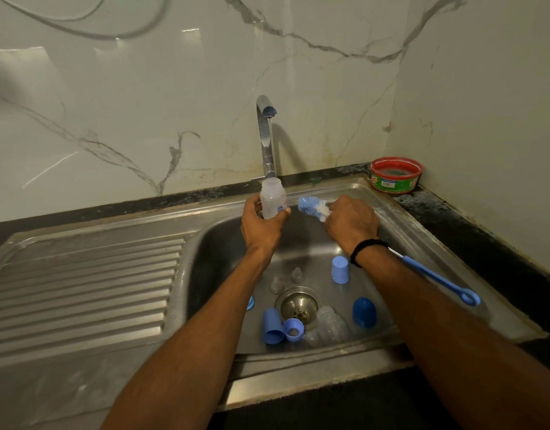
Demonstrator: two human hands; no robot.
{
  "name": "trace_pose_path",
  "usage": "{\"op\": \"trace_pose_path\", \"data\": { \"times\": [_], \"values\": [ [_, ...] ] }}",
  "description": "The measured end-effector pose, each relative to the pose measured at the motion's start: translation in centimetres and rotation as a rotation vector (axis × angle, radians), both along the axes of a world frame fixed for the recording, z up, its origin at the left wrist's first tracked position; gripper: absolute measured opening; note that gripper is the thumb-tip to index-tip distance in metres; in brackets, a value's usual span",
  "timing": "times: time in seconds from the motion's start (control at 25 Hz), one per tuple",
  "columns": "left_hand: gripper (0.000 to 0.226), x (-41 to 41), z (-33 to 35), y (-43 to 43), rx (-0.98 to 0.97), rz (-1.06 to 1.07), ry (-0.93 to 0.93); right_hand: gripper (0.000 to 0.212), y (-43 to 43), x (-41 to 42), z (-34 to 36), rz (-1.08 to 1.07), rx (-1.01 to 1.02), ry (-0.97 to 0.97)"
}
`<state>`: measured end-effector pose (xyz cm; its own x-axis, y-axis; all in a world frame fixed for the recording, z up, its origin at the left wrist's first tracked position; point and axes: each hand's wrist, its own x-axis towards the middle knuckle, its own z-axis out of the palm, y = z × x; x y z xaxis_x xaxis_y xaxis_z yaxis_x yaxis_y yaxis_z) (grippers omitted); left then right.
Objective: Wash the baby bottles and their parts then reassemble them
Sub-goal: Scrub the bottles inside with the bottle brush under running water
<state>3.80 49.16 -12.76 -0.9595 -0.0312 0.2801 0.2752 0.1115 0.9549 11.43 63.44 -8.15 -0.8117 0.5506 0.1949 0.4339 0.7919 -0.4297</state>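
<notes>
While your left hand [261, 228] holds the translucent plastic baby bottle [272, 198] upright and uncapped just below the chrome tap [266, 135], its fingers curl round the bottle's lower half. Your right hand [351, 223] grips the blue-and-white bottle brush [312, 207] right behind the bristles, fingers wrapped round the stem. The bristles point at the bottle, just beside it; contact unclear. Its blue loop handle trails past your wrist.

In the stainless steel sink [211, 252] around the round drain [298, 305]:
- two clear nipples [276, 285]
- upright light blue cap [340, 270]
- dark blue dome cap [364, 312]
- light blue cap on its side [272, 326], touching a blue collar ring [293, 329]
- second clear bottle lying down [331, 325]

A red round soap tub [396, 174] sits on the dark surface [453, 218] in the corner.
</notes>
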Motion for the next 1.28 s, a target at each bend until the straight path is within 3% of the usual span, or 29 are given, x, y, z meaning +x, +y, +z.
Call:
{"op": "trace_pose_path", "data": {
  "times": [0.08, 0.2, 0.32, 0.44, 0.8, 1.28],
  "values": [
    [0.067, 0.2, 0.3, -1.1, -0.054, 0.0, 0.057, 0.029, -0.2, 0.0, 0.1, 0.012, -0.012, 0.009],
    [0.064, 0.8, -0.7, -3.4, -0.226, 0.013, -0.015, 0.029, -0.7, 0.5, 0.3, 0.03, -0.045, 0.017],
    [0.062, 1.5, -0.8, -5.1, -0.182, 0.108, -0.009, 0.028, -1.1, 0.8, 0.6, 0.059, -0.053, 0.028],
    [0.063, 2.2, -0.8, -5.6, -0.252, 0.111, -0.084, 0.028, -1.2, 1.1, 0.7, 0.068, -0.064, 0.041],
    [0.063, 1.7, -1.7, -5.4, -0.285, 0.135, -0.042, 0.029, -1.4, 1.2, 0.9, 0.06, -0.072, 0.042],
    [0.057, 1.1, -2.6, -5.3, -0.367, 0.022, -0.067, 0.028, -1.3, 1.0, 0.4, 0.043, -0.051, 0.008]
  ]
}}
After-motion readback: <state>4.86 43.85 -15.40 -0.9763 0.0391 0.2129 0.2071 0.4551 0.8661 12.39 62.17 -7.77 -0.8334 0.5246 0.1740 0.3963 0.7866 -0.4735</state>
